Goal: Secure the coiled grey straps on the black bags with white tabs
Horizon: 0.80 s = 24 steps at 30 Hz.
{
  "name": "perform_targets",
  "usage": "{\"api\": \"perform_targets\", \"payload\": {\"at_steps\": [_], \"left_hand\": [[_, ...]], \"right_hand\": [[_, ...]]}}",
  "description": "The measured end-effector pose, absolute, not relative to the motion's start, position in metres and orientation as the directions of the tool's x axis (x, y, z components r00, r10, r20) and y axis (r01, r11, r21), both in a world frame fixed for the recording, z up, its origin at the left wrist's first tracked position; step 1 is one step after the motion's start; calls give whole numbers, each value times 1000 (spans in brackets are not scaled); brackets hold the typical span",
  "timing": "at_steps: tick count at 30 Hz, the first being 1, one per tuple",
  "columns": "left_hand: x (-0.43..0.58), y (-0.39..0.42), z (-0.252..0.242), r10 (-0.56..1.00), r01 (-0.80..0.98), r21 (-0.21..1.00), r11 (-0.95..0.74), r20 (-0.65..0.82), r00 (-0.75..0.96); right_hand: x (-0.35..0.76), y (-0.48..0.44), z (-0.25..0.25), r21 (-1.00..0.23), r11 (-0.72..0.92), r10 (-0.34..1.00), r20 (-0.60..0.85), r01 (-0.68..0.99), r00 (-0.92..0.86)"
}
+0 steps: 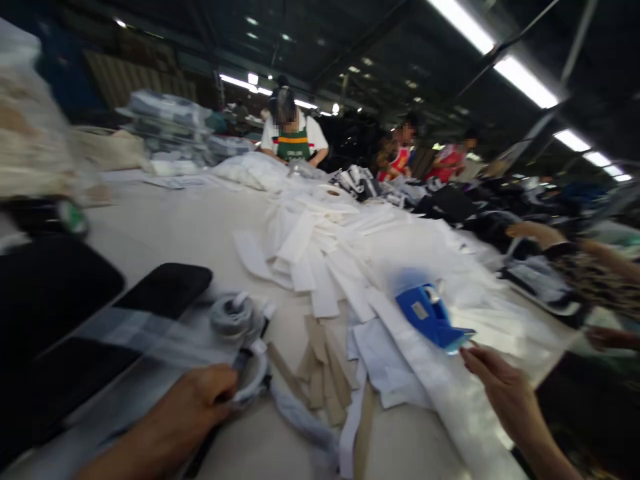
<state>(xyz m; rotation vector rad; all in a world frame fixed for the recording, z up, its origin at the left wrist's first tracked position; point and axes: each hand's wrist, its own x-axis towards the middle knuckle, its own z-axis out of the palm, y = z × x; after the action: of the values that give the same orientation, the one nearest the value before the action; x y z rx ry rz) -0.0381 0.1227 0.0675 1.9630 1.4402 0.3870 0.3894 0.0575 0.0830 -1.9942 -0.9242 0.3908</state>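
Observation:
My left hand (193, 400) is at the bottom left, fingers closed round a white ring-shaped piece (253, 380) that lies on the table beside a grey roll (235, 315). My right hand (493, 377) reaches in from the bottom right, its fingertips pinched at the tip of a blue tape dispenser (430, 317) that rests on a heap of white fabric strips (350, 260). Motion smears both hands and the dispenser.
Black cut pieces (165, 290) lie at the left on the pale table (175, 227). Tan strips (320, 373) sit between my hands. Other people work at the far end and along the right side, among dark fabric piles (450, 200). Bagged stacks (165, 120) stand at the back left.

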Motion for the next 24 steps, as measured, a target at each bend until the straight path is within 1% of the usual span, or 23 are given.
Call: {"api": "perform_targets", "payload": {"at_steps": [1,2,3,4,6,7,8,10,12,15,19,24], "left_hand": [[-44,122,69,863,738,643,-205,-237,447],[-48,121,71,855,741,644,-192,-261,448],[-51,121,72,863,750,639,-173,-269,428],[-52,121,72,865,753,640,-155,-280,416],[-51,120,72,876,753,644,-136,-277,395],[-51,118,72,881,746,652,-135,-266,391],[-50,116,72,887,739,660,-134,-252,387],[-50,113,70,897,727,674,-131,-232,377],[-52,112,68,901,731,671,-127,-230,368],[-53,113,67,888,739,658,-141,-246,389],[-53,114,68,872,756,637,-154,-271,406],[-51,113,63,875,779,602,-178,-266,405]], "right_hand": [[362,59,87,-827,-329,770,46,457,637],[329,59,89,-851,-332,792,-17,407,610],[293,59,91,-894,-303,835,-82,331,544],[255,57,91,-928,-293,894,-180,231,409],[179,52,85,-947,-320,929,-318,-21,191],[146,51,78,-920,-357,923,-374,-159,92],[118,50,68,-883,-383,916,-400,-270,9],[82,53,46,-816,-416,898,-437,-401,-44],[68,57,27,-772,-453,872,-488,-446,-40],[65,63,18,-759,-470,840,-541,-451,35],[62,68,27,-763,-480,807,-578,-432,125],[58,74,37,-739,-551,758,-637,-388,137]]}}
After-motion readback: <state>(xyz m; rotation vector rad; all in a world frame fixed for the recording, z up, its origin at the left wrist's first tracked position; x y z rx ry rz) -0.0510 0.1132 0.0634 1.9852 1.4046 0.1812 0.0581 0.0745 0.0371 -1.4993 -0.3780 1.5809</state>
